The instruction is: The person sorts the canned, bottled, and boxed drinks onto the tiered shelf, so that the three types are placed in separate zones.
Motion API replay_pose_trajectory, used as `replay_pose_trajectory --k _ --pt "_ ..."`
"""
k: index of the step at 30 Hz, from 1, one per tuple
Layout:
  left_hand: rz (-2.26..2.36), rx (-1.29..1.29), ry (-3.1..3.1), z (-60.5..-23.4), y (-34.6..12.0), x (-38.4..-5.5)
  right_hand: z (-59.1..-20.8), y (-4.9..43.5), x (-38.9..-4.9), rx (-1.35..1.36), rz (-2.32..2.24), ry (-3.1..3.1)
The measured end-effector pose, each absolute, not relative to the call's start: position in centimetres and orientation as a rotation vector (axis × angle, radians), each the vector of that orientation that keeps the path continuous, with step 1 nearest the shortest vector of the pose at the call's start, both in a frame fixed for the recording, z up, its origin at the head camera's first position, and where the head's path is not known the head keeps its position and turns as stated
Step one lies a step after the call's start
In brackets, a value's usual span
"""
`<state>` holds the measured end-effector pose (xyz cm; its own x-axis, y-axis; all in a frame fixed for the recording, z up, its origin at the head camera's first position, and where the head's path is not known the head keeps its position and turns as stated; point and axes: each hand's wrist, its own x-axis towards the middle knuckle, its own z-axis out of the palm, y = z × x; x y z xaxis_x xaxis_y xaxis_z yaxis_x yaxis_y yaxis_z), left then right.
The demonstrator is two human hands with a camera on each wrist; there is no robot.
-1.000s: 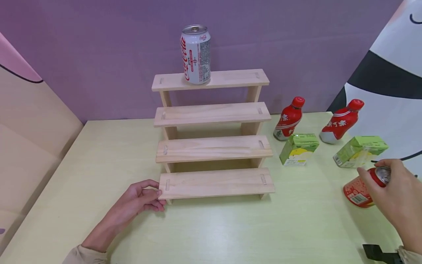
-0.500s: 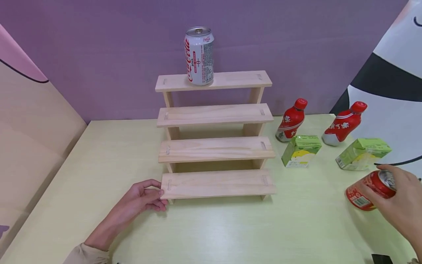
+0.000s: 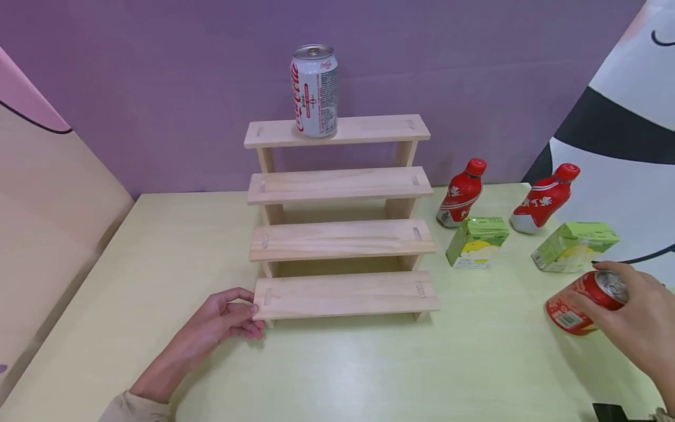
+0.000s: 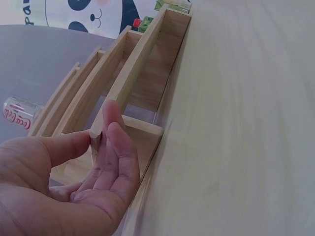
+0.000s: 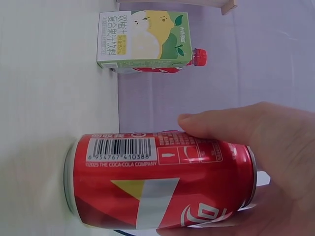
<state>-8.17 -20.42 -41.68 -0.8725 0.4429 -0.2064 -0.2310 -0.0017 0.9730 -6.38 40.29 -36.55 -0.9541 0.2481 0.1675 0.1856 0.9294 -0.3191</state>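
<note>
My left hand (image 3: 229, 316) pinches the front left corner of the lowest step of a wooden four-step display stand (image 3: 343, 296), thumb on top and fingers beneath. In the left wrist view, the thumb and fingers (image 4: 115, 142) are on the board's end. Far to the right, my right hand (image 3: 633, 316) grips a red Coca-Cola can (image 3: 577, 310) from above. The right wrist view has the thumb on one side of the can (image 5: 162, 182); the other fingers are partly hidden behind it. The can stands upright on the table.
A white Coca-Cola can (image 3: 315, 97) stands on the top step. Right of the stand are two red bottles, one nearer (image 3: 461, 193) and one farther right (image 3: 545, 199). Two green juice cartons, a left one (image 3: 479, 241) and a right one (image 3: 575, 246), stand before them. A purple backdrop (image 3: 200, 88) rises behind.
My right hand has come down over the red can, its thumb moving from above the rim to the can's side. My left hand keeps its pinch on the stand.
</note>
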Motion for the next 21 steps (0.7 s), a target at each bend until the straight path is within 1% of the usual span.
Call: replay_pose_trajectory --k 8,16,21 --pt "1.940 0.246 1.800 -41.8 -20.6 -8.1 -36.4 39.9 -6.6 -0.298 0.480 -2.889" --pt "1.945 0.221 1.775 -42.0 -20.6 -8.0 -35.7 39.5 -7.0 -0.251 0.497 -2.876" --pt "1.947 0.223 1.766 -41.9 -20.6 -8.1 -35.4 39.0 -6.9 -0.287 0.596 -2.809"
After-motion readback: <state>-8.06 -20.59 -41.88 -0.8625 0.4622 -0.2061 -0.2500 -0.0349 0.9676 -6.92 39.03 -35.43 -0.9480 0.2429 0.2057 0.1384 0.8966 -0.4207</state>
